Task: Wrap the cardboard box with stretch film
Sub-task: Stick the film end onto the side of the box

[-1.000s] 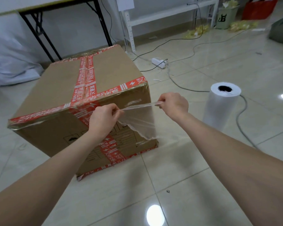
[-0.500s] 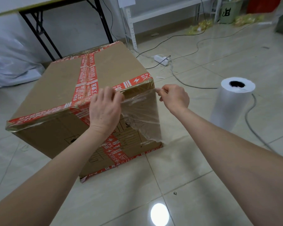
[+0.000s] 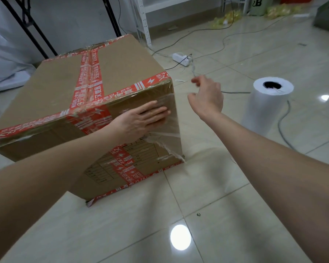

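1. The box (image 3: pixel 122 69) is set on the floor (image 3: pixel 235 196); film (image 3: pixel 174 122) is laid over its near face by the right corner.
2. The film could peel off or tear further at its ragged lower edge if released before it clings.
3. The left hand (image 3: pixel 139 120) is pressed flat on the film, fingers straight.
4. The right hand (image 3: pixel 205 97) is held beside that corner, fingers loosely curled; whether film is pinched cannot be told.

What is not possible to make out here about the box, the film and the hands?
Head view, the only one:
The cardboard box hides its own far sides; the left frame edge cuts off one corner.
Right hand: fingertips blurred, so any pinch on the clear stretch film is unclear.
Printed form on the box front: letters too small to read.
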`<act>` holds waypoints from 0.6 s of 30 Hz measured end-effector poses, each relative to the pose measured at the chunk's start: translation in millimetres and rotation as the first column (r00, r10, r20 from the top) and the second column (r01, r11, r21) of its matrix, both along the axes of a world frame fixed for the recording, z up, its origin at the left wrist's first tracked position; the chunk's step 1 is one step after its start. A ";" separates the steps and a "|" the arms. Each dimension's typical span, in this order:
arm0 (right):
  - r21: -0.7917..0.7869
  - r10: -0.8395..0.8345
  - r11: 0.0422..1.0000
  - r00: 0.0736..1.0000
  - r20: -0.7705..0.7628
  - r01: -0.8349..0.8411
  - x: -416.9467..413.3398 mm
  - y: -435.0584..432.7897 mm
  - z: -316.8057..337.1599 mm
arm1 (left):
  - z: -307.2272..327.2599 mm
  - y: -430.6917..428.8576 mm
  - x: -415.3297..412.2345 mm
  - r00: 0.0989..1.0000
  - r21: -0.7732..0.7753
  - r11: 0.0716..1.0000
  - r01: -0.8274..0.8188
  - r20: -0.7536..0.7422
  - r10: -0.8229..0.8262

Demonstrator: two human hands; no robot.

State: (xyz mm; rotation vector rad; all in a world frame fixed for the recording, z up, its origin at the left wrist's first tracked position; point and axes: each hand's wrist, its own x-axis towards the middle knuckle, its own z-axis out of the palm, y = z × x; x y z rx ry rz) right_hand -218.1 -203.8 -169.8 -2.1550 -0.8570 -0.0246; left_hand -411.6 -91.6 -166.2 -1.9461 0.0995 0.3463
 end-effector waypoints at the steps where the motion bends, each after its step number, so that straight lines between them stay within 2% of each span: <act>1: 0.016 -0.029 0.999 0.999 0.036 0.028 0.7 -3.4 -1.3 | -4.2 -0.4 0.6 1.000 -0.010 1.000 -0.001 -0.018 0.001; 3: 0.090 -0.089 0.993 0.980 0.181 0.073 -0.2 -10.5 -1.5 | -12.8 1.4 1.4 1.000 -0.083 0.997 0.004 -0.023 -0.006; 6: 0.256 -0.120 0.966 0.835 0.537 -0.026 -12.0 -19.3 0.0 | -29.4 -1.7 7.3 0.999 -0.104 0.994 0.034 -0.036 -0.038; 7: 0.272 -0.087 0.957 0.791 0.606 -0.103 -20.4 -22.4 -5.1 | -35.3 -4.6 10.5 0.998 -0.095 0.995 0.039 -0.048 -0.044; 9: 0.197 0.058 0.949 0.752 0.656 -0.246 -41.2 -28.6 -34.9 | -43.4 -9.2 15.1 0.996 -0.073 0.997 0.029 -0.081 -0.035; 11: 0.042 0.171 0.972 0.814 0.555 -0.233 -61.7 -39.4 -84.3 | -45.2 -9.0 16.4 0.995 -0.065 0.997 0.037 -0.085 -0.042; 12: -0.095 0.193 0.981 0.890 0.413 -0.169 -67.9 -45.0 -110.1 | -46.0 -7.2 16.3 0.996 -0.058 0.997 0.052 -0.070 -0.056; 13: -0.268 0.176 0.957 0.957 0.229 -0.112 -72.2 -49.1 -133.9 | -46.6 -4.7 16.0 0.996 -0.049 0.996 0.068 -0.057 -0.071; 14: -0.417 0.138 0.904 0.987 0.081 -0.092 -74.9 -51.1 -154.8 | -47.5 -2.1 15.3 0.996 -0.048 0.996 0.080 -0.046 -0.082; 16: -0.494 0.093 0.864 0.995 -0.027 -0.094 -79.5 -46.8 -180.3 | -51.0 1.7 15.1 0.994 -0.045 0.994 0.097 -0.048 -0.099; 18: -0.455 0.057 0.888 0.998 -0.033 -0.066 -83.0 -31.3 -188.0 | -52.3 3.7 16.0 0.990 -0.054 0.991 0.125 -0.061 -0.128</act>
